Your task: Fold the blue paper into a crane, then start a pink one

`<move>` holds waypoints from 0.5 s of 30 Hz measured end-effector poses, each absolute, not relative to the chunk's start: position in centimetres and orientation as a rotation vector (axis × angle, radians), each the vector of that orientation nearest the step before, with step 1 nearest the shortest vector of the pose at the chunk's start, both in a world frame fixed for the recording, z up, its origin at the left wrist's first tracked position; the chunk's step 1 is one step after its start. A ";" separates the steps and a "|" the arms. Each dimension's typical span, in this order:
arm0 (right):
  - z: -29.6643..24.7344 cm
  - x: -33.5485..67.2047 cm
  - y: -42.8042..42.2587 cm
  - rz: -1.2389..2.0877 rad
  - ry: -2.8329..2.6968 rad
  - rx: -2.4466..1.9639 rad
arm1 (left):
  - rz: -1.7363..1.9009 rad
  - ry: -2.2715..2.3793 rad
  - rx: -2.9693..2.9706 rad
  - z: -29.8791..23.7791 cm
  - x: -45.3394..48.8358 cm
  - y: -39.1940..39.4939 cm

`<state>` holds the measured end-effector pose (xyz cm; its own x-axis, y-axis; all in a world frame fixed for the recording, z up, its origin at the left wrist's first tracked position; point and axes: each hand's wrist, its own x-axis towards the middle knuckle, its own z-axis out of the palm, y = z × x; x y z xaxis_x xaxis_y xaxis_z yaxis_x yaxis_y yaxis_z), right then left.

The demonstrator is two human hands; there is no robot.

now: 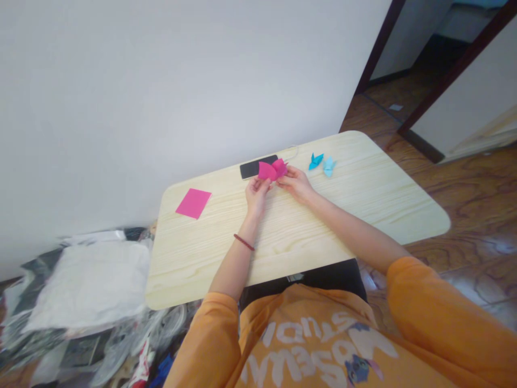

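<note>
Folded magenta origami paper point(272, 170), crisp-creased, pinched between left hand point(257, 195) and right hand point(296, 183), hands close together. From the paper: black smartphone point(249, 170) just beyond; flat pink paper sheet point(193, 203) to the left; two blue origami cranes point(316, 160) to the right. Pale wood-grain tabletop point(363, 186), rounded corners, open room toward its right end.

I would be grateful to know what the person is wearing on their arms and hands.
Orange sleeves cover the upper arms, leaving the forearms bare. The left hand and right hand are ungloved, and a thin dark red bracelet circles the left wrist.
</note>
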<state>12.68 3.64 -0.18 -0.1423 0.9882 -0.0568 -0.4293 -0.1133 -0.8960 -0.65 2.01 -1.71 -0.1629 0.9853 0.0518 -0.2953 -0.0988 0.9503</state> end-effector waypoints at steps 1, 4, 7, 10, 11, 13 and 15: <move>-0.2 12.7 3.6 1.546 -0.915 -0.868 | 1.512 1.054 0.947 -1.7 -0.7 2.0; -0.2 12.7 3.6 1.551 -0.907 -0.873 | 1.526 1.089 0.948 -1.8 -0.7 2.0; -0.2 12.7 3.6 1.577 -0.869 -0.858 | 1.550 1.081 0.949 -1.8 -0.7 2.0; -0.1 12.6 3.6 1.593 -0.825 -0.841 | 1.566 1.071 0.949 -1.6 -0.6 1.8; 0.0 12.6 3.6 1.594 -0.814 -0.838 | 1.567 1.072 0.950 -1.5 -0.6 1.8; 0.1 12.6 3.6 1.589 -0.804 -0.830 | 1.570 1.077 0.943 -1.2 -0.5 1.6; 0.1 12.6 3.5 1.580 -0.806 -0.825 | 1.579 1.077 0.930 -1.0 -0.4 1.5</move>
<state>12.58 3.50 0.14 -0.1306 0.9876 -0.0869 -0.5096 -0.1420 -0.8486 -0.36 1.49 -1.03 -0.2343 0.9700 0.0651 -0.2933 -0.1344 0.9465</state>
